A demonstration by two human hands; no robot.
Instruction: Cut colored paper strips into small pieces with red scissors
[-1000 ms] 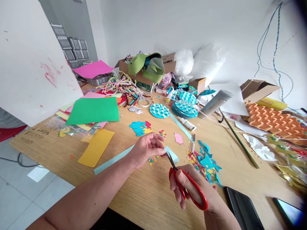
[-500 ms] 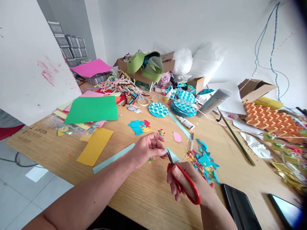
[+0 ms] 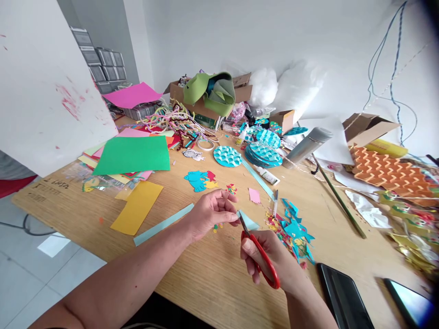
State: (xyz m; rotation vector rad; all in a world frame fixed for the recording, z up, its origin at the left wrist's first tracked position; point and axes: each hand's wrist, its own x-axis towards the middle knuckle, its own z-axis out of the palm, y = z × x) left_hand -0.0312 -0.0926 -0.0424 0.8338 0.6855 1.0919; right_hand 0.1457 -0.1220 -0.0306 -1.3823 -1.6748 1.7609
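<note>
My left hand (image 3: 216,212) is closed in a pinch, thumb against fingertips, on the end of a small light blue piece of paper (image 3: 251,222). My right hand (image 3: 262,258) grips a pair of scissors with red handles (image 3: 269,270). The scissor blades point up and left and meet the paper right beside my left fingertips. Under and beside my left forearm lies a light blue paper strip (image 3: 164,224). Tiny coloured paper bits (image 3: 216,227) are scattered below my left hand. Blue fish cutouts (image 3: 196,181) lie just beyond it.
Blue paper scraps (image 3: 297,230) lie to the right, near a black phone (image 3: 343,297). A yellow sheet (image 3: 139,208) and a green sheet (image 3: 133,155) are on the left. Scaly blue discs (image 3: 228,156), a glue tube (image 3: 268,175) and a grey cylinder (image 3: 308,145) stand or lie farther back.
The scissors' handles have drawn closer together and their blades have narrowed at the paper. My left hand keeps its pinch. The whole view has shifted slightly.
</note>
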